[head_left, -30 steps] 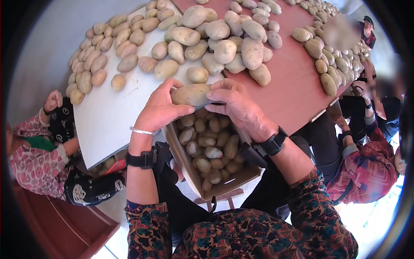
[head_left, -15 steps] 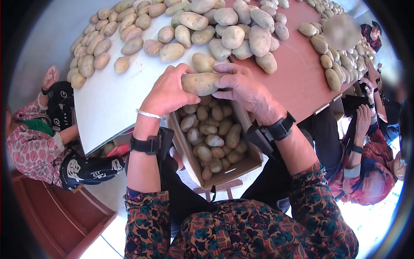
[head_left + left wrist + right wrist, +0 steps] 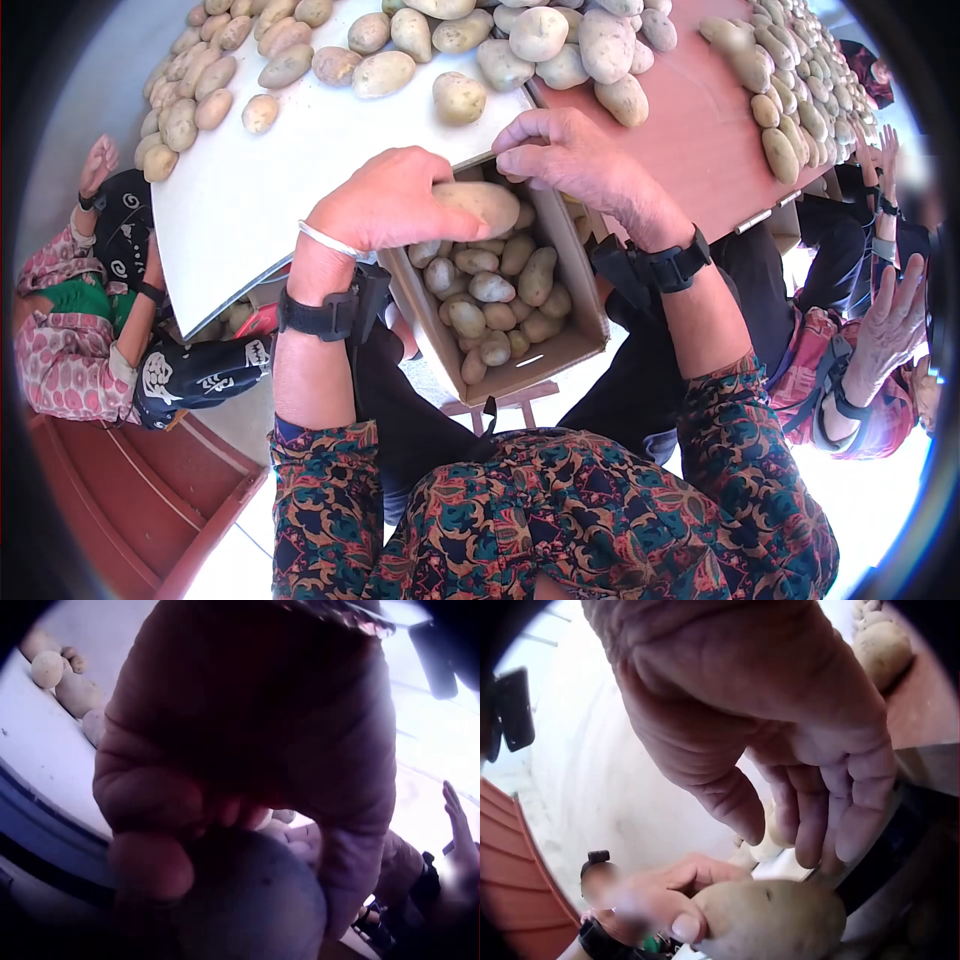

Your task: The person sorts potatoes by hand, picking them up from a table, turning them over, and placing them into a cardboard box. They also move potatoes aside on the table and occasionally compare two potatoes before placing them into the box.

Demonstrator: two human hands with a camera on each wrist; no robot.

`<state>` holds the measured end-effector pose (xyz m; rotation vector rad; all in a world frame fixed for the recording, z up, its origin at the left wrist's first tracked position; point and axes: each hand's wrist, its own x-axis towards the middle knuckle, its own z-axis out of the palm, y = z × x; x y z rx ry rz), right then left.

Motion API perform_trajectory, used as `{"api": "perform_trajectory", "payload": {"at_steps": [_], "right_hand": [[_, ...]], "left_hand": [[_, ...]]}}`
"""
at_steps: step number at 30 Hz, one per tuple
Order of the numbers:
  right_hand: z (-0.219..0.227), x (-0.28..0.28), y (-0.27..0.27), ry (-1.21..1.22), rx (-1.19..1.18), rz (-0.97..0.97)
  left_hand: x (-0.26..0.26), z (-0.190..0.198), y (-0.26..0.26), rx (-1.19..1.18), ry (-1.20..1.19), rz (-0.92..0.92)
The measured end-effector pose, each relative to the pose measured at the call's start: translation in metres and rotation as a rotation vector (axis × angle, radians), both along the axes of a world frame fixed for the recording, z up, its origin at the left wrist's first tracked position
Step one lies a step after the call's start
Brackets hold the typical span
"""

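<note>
A long pale potato (image 3: pixel 484 207) is gripped by my left hand (image 3: pixel 385 200) over the upper part of a cardboard box (image 3: pixel 590 290). Smaller potatoes (image 3: pixel 491 287) fill much of the box. My right hand (image 3: pixel 580 160) is just right of and above the held potato, apart from it, with loosely bent fingers around nothing. In the left wrist view the left hand (image 3: pixel 255 727) covers part of the potato (image 3: pixel 251 900). The right wrist view shows the right hand's fingers (image 3: pixel 810 802) hanging above the same potato (image 3: pixel 769 921).
Beyond the box, a white tabletop (image 3: pixel 240 190) and a red tabletop (image 3: pixel 690 150) hold many potatoes. One potato (image 3: pixel 459 98) lies near the white top's edge. People sit at left and right, and a red-brown wooden piece (image 3: pixel 130 500) stands lower left.
The right hand has let go of the potato and moved slightly right. My left hand keeps hold of it, now lower relative to the table's potatoes. The person at right has raised a hand.
</note>
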<state>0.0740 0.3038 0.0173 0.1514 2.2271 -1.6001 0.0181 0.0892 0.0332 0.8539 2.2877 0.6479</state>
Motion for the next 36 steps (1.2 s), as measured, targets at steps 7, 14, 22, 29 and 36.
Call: {"api": "perform_trajectory", "payload": {"at_steps": [7, 14, 22, 29, 36], "right_hand": [[0.01, -0.002, 0.014, 0.241, -0.104, -0.318], [0.026, -0.003, 0.027, 0.414, -0.239, -0.68], [0.018, -0.008, 0.051, 0.666, -0.452, -0.839], [0.014, -0.024, 0.054, 0.512, -0.44, -0.888], [0.015, -0.022, 0.068, 0.632, -0.226, -0.968]], "left_hand": [[0.006, -0.013, 0.006, -0.04, 0.123, -0.141], [-0.005, -0.016, 0.014, 0.247, 0.335, 0.471], [-0.022, -0.042, 0.037, 0.357, 0.553, 0.243], [-0.02, -0.03, 0.059, 0.265, 0.579, 0.212], [-0.032, -0.045, 0.053, 0.341, 0.627, 0.268]]}}
